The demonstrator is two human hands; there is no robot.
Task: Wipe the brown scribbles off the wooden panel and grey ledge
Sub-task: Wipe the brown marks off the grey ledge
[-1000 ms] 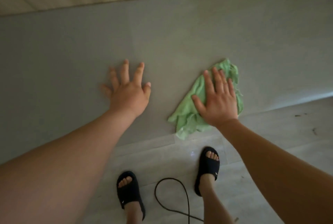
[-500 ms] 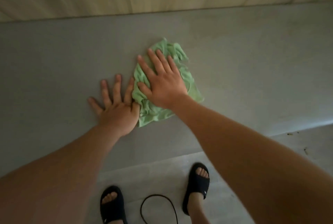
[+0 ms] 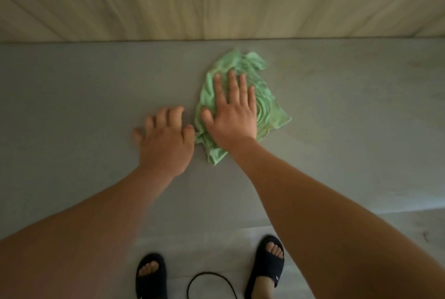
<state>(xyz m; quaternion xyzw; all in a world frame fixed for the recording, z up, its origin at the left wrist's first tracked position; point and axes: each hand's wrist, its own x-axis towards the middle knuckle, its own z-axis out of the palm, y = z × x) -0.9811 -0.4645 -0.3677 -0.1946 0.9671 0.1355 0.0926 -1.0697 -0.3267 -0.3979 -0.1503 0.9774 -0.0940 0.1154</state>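
One green cloth [image 3: 266, 103], right hand [image 3: 232, 119] atop

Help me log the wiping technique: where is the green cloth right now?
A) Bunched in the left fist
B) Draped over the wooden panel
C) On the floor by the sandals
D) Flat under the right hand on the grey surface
D: the right hand lies with straight fingers on the cloth, pressing it to the grey ledge, while the left hand rests beside it.
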